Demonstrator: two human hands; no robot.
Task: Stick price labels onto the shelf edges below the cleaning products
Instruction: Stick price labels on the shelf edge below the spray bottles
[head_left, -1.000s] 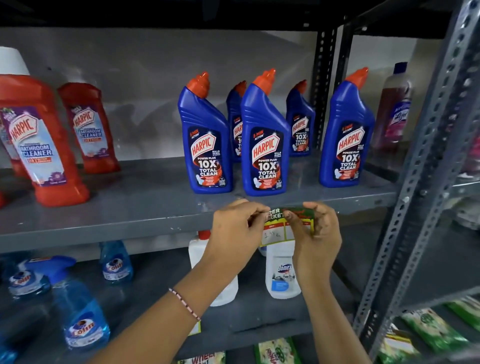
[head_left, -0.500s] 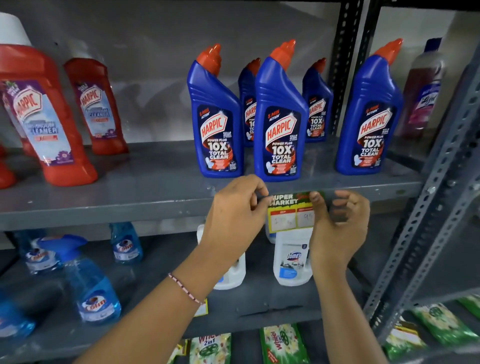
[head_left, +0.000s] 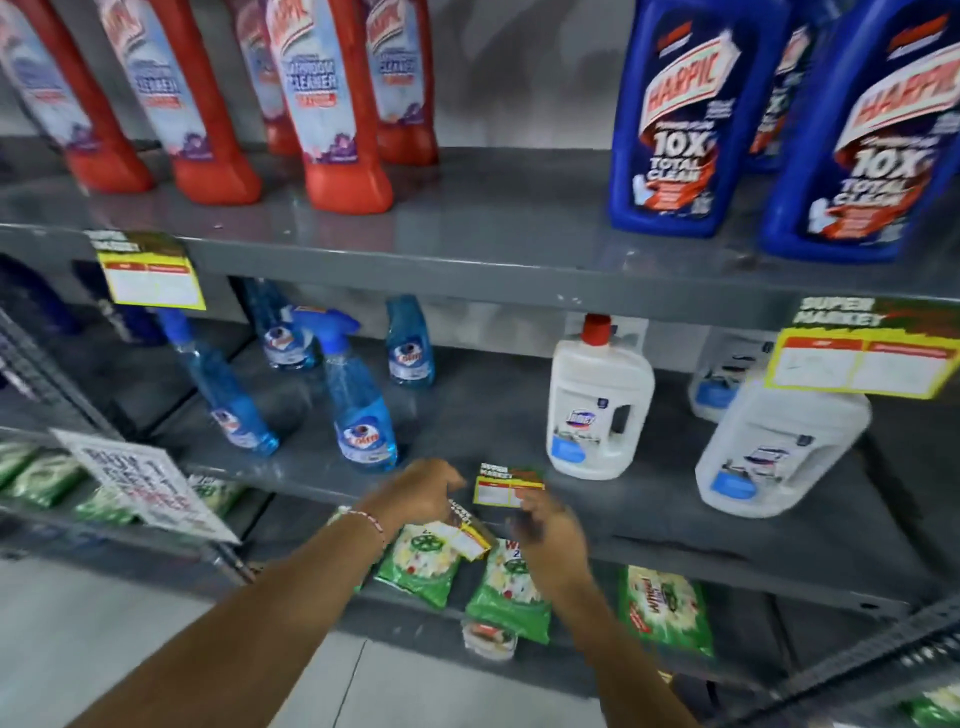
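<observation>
My right hand (head_left: 545, 527) pinches one yellow and green price label (head_left: 506, 486) by its lower corner, in front of the middle shelf's front edge (head_left: 675, 545). To its left, my left hand (head_left: 421, 493) is closed on a small stack of price labels (head_left: 465, 535) that points down and right. Two labels hang from the upper shelf edge (head_left: 467, 283): one (head_left: 862, 353) under the blue Harpic bottles (head_left: 680, 119), one (head_left: 150, 270) at the left under the red bathroom cleaner bottles (head_left: 332, 104). Motion blurs both hands.
Blue spray bottles (head_left: 358, 405) and white jugs (head_left: 597, 405) stand on the middle shelf. Green detergent packets (head_left: 511, 597) lie on the shelf below. A white paper sign (head_left: 140, 483) hangs at the left. A perforated grey upright (head_left: 857, 670) crosses the lower right corner.
The view has swung down and left. Both hands have dropped from the upper shelf edge to the middle one. The label they held there now hangs stuck, and my right hand holds another.
</observation>
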